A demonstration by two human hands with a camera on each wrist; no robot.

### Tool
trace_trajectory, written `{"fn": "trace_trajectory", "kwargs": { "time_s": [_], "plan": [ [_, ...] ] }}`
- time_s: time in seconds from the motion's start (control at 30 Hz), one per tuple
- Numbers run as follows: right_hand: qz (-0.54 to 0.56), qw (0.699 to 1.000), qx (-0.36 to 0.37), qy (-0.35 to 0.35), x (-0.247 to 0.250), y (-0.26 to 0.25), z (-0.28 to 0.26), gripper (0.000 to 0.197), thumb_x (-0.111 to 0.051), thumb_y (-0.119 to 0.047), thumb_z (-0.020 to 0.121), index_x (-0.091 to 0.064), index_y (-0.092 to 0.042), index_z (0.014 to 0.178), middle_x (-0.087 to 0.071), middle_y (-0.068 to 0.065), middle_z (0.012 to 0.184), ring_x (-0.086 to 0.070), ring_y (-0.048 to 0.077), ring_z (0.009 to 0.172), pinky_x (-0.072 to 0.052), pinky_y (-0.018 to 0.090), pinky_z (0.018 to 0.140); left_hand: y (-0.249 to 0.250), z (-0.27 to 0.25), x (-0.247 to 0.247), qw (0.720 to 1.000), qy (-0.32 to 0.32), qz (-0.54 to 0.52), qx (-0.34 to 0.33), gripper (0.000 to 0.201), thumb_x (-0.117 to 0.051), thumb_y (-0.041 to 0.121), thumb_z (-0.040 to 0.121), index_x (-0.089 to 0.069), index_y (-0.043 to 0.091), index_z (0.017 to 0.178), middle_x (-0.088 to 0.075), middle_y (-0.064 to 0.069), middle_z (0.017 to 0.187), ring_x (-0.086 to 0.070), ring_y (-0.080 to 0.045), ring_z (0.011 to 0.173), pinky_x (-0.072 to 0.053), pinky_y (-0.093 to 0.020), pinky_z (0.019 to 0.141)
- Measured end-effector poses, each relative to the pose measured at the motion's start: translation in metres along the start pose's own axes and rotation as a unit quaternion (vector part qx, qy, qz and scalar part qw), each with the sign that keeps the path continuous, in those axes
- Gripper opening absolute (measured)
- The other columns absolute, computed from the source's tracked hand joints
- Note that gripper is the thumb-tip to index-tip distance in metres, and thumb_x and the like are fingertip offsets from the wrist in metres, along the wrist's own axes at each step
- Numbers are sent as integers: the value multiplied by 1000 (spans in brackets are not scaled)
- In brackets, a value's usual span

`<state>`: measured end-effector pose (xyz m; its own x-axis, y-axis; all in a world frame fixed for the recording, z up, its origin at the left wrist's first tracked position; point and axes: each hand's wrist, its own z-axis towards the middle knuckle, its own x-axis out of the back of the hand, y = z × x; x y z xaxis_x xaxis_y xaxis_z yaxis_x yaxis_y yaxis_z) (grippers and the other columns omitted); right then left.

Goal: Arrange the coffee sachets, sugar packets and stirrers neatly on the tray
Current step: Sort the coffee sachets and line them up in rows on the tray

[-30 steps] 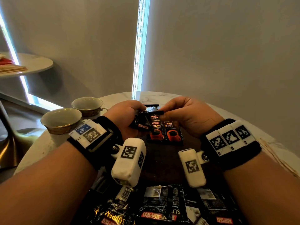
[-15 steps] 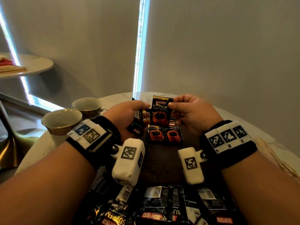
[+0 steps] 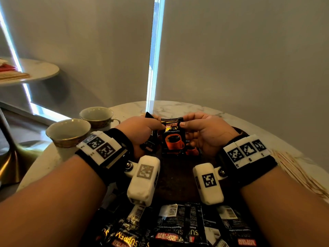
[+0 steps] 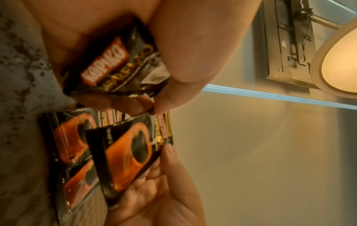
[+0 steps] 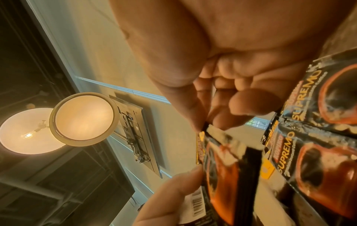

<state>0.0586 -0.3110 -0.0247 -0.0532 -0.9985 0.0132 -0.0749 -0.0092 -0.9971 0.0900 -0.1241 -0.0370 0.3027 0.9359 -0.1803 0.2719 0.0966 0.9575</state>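
A black coffee sachet (image 3: 172, 138) with an orange cup picture stands upright over the far end of the dark tray (image 3: 176, 180). My left hand (image 3: 155, 124) pinches its top left corner and my right hand (image 3: 184, 124) its top right corner. In the left wrist view this sachet (image 4: 131, 152) hangs below another sachet (image 4: 115, 68) gripped in my left palm. Two sachets (image 5: 320, 166) lie side by side on the tray behind the held sachet (image 5: 222, 171). Several loose sachets (image 3: 178, 227) lie near me. No sugar packets are in view.
A pile of wooden stirrers (image 3: 300, 173) lies on the marble table to the right of the tray. Two empty cups (image 3: 68, 131) (image 3: 97, 114) stand at the table's left edge. A second round table (image 3: 35, 70) is at the far left.
The sachet lay flat between both hands, then my right hand raised it upright. Now it is slightly lower over the tray, with my left fingers pinching its other top corner.
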Motion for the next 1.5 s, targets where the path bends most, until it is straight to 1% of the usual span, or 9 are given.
{"fn": "trace_trajectory", "kwargs": {
  "time_s": [0.17, 0.33, 0.4, 0.53, 0.67, 0.8, 0.93, 1.27, 1.5],
  "plan": [
    [-10, 1000, 15, 6, -5, 0, -2, 4, -69, -5, 88, -67, -8, 87, -68, 9, 71, -55, 17, 54, -40, 24, 42, -1, -1, -2, 1000, -8, 16, 4, 17, -58, -2, 93, -63, 8, 105, -61, -18, 84, -61, -27, 66, -55, -36, 56],
    [-52, 999, 16, 10, -4, 1, -3, 9, -70, 2, 85, -70, -6, 80, -69, 9, 71, -56, 14, 55, -45, 21, 42, -1, -6, -3, 999, -35, 16, 17, 14, -64, 13, 94, -68, 7, 107, -69, -24, 107, -67, -43, 102, -51, -60, 97],
    [-62, 998, 23, 13, -6, 2, -3, 10, -71, 2, 85, -70, -6, 79, -69, 8, 70, -57, 15, 56, -46, 21, 43, -1, -3, -2, 999, -14, 28, -14, 9, -66, 10, 93, -71, 13, 86, -69, -21, 102, -69, -44, 102, -56, -59, 90],
    [-55, 998, 18, -1, -7, 1, -3, 9, -70, 0, 85, -71, -8, 82, -70, 8, 72, -55, 15, 57, -43, 22, 44, -2, 3, -1, 997, -1, 57, -54, 8, -67, 6, 93, -68, 11, 86, -68, -17, 95, -70, -29, 80, -62, -40, 67],
    [-65, 998, -2, -10, -3, -1, -2, 15, -69, 2, 85, -69, -9, 94, -71, 7, 76, -57, 13, 56, -41, 27, 50, -4, 4, 0, 998, 16, 40, -38, 8, -70, 12, 90, -70, 16, 84, -69, -23, 104, -70, -42, 99, -53, -62, 92],
    [-41, 998, -8, 36, 2, -1, 3, 13, -64, 6, 88, -67, -7, 91, -68, 6, 69, -55, 11, 51, -41, 23, 41, -4, 7, 0, 1000, 22, -12, -3, 8, -55, 11, 98, -63, 13, 99, -65, -15, 92, -63, -29, 84, -50, -44, 77],
    [-9, 996, -46, 70, 10, 3, 10, 13, -58, 7, 91, -64, -5, 89, -60, 9, 68, -52, 10, 46, -39, 19, 36, -3, 12, 4, 999, 43, -11, 22, 30, -39, 1, 93, -64, 11, 105, -58, -13, 95, -60, -29, 83, -51, -42, 65],
    [-19, 992, -112, 47, 14, 11, 12, 15, -59, 8, 92, -69, 0, 98, -64, 6, 59, -58, 9, 47, -49, 19, 42, -4, 18, 6, 997, -3, 9, 72, 36, -38, 0, 91, -68, 8, 109, -61, -24, 112, -63, -41, 98, -49, -56, 99],
    [-31, 992, -111, 53, 14, 12, 12, 15, -59, 9, 91, -70, 1, 97, -66, 7, 63, -61, 12, 51, -52, 21, 44, -3, 14, 5, 996, 12, 44, 71, 35, -42, -1, 91, -73, 11, 104, -62, -25, 118, -63, -39, 91, -54, -46, 72]
  ]
}}
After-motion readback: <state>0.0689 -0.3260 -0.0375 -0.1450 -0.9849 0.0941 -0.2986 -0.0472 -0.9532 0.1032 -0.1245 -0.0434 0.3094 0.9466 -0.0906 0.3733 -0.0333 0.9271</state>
